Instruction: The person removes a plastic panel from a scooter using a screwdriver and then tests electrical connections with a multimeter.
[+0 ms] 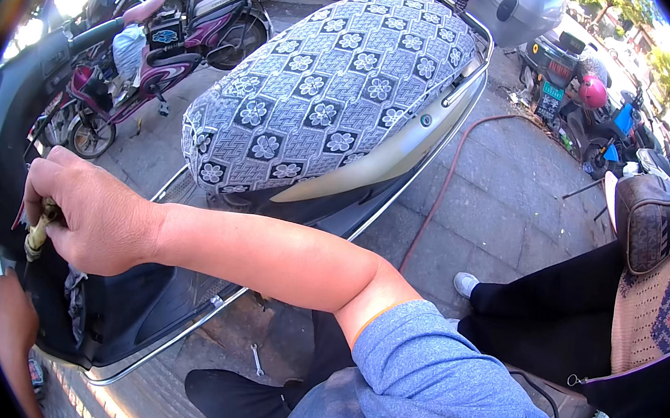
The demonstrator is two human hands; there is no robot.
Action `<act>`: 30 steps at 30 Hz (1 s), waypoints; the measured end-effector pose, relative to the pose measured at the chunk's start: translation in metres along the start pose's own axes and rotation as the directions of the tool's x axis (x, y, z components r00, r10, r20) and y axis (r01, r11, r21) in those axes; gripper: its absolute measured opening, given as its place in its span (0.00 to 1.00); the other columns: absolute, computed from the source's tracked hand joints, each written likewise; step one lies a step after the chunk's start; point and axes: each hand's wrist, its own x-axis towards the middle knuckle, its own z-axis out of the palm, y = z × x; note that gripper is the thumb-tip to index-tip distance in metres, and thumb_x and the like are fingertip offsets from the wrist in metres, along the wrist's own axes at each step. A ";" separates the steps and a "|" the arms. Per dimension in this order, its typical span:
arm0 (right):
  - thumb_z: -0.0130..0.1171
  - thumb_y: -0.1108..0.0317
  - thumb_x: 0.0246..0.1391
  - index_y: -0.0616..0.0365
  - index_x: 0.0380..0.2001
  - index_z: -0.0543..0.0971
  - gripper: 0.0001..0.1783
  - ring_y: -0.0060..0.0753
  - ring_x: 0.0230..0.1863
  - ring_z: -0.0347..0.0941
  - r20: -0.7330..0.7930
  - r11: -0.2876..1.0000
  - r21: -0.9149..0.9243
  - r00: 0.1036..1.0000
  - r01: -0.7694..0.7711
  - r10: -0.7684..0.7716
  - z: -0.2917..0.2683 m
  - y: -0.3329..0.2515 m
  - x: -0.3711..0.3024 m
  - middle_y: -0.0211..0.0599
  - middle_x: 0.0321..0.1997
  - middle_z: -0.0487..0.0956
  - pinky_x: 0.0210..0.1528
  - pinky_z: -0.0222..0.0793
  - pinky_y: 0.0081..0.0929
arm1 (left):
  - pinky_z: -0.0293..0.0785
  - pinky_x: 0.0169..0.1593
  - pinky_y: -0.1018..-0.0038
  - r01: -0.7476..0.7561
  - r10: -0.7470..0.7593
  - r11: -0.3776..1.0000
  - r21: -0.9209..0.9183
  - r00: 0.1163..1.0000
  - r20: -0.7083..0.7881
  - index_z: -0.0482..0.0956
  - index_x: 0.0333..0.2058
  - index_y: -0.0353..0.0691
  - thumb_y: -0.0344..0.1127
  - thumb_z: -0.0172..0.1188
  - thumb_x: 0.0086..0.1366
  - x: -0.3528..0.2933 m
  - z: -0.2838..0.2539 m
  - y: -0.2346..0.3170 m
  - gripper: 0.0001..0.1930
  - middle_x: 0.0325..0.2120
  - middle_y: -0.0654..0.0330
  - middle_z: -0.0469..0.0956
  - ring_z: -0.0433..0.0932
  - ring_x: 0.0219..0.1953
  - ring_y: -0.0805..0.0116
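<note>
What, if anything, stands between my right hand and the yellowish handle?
Nothing visible does: your right hand grips the yellowish handle directly. Your left hand is lower down, not between them.

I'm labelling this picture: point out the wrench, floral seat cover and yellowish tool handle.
Wrench [257,359]: head view, on its shank.
Floral seat cover [334,92]: head view, mid-top fabric.
Yellowish tool handle [37,239]: head view, on its exposed lower part.

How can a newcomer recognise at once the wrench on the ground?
Find the scooter with the flowered seat cover, then the shiny rail along its lower side. On the ground between that rail and the wearer's black trousers lies the wrench. Unlike the long rail, it is a short silver tool.
</note>
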 end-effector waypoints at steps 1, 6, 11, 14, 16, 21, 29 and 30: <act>0.65 0.77 0.55 0.62 0.47 0.74 0.16 0.61 0.46 0.79 -0.036 0.999 -0.023 0.999 -0.036 0.035 0.003 0.001 -0.001 0.55 0.44 0.78 0.49 0.76 0.50 | 0.79 0.48 0.47 0.001 -0.001 1.000 -0.010 1.000 -0.001 0.83 0.53 0.27 0.24 0.70 0.62 -0.001 -0.001 0.000 0.19 0.39 0.40 0.85 0.84 0.45 0.37; 0.64 0.78 0.55 0.62 0.46 0.75 0.15 0.60 0.48 0.77 -0.049 0.996 -0.031 0.995 -0.089 0.088 0.001 0.001 0.000 0.55 0.45 0.77 0.53 0.74 0.48 | 0.78 0.50 0.46 -0.007 0.007 1.000 -0.021 1.000 -0.006 0.81 0.53 0.27 0.26 0.73 0.62 0.004 0.015 -0.009 0.21 0.39 0.40 0.84 0.83 0.47 0.37; 0.66 0.77 0.52 0.62 0.40 0.78 0.12 0.59 0.48 0.77 -0.120 0.998 -0.051 0.993 -0.026 0.019 0.001 0.002 0.000 0.52 0.42 0.79 0.53 0.74 0.47 | 0.77 0.52 0.46 -0.045 0.041 0.997 -0.057 0.997 -0.061 0.81 0.50 0.29 0.29 0.74 0.62 0.000 0.014 -0.010 0.19 0.39 0.40 0.84 0.82 0.47 0.37; 0.66 0.76 0.50 0.61 0.40 0.80 0.12 0.57 0.50 0.79 -0.106 0.998 -0.059 0.994 -0.018 0.012 0.008 0.010 0.003 0.51 0.43 0.80 0.54 0.76 0.46 | 0.79 0.51 0.46 -0.010 0.012 0.998 -0.064 0.999 0.038 0.81 0.47 0.31 0.34 0.76 0.63 -0.010 -0.007 -0.013 0.19 0.38 0.40 0.84 0.83 0.46 0.37; 0.66 0.75 0.51 0.61 0.41 0.81 0.12 0.55 0.47 0.80 -0.062 0.989 0.017 0.987 -0.148 0.149 0.007 0.015 0.001 0.51 0.43 0.80 0.51 0.77 0.45 | 0.81 0.48 0.46 -0.069 0.076 0.993 -0.091 0.994 0.078 0.83 0.41 0.33 0.39 0.75 0.64 -0.009 -0.030 -0.002 0.16 0.36 0.40 0.86 0.86 0.43 0.37; 0.64 0.77 0.68 0.60 0.55 0.77 0.14 0.23 0.39 0.82 0.039 0.911 0.251 0.944 -0.326 0.327 -0.012 0.018 -0.016 0.34 0.42 0.82 0.44 0.81 0.26 | 0.83 0.52 0.49 -0.058 0.074 0.997 -0.060 0.949 0.308 0.88 0.37 0.32 0.44 0.75 0.65 0.005 -0.102 0.019 0.17 0.38 0.39 0.88 0.87 0.46 0.37; 0.64 0.72 0.73 0.61 0.56 0.76 0.13 0.20 0.36 0.81 -0.081 0.764 0.476 0.843 -0.436 0.532 -0.012 0.016 -0.051 0.33 0.39 0.81 0.42 0.85 0.25 | 0.78 0.46 0.52 -0.071 0.122 0.958 -0.279 0.978 0.170 0.81 0.40 0.31 0.41 0.65 0.76 -0.020 -0.082 -0.008 0.15 0.33 0.43 0.82 0.83 0.40 0.39; 0.64 0.72 0.73 0.61 0.56 0.76 0.13 0.20 0.35 0.81 -0.081 0.733 0.505 0.820 -0.456 0.566 -0.014 0.016 -0.058 0.32 0.38 0.81 0.41 0.84 0.24 | 0.77 0.46 0.52 -0.046 0.087 0.937 -0.347 0.991 0.105 0.80 0.40 0.31 0.42 0.64 0.77 -0.028 -0.079 -0.008 0.16 0.32 0.42 0.81 0.82 0.39 0.39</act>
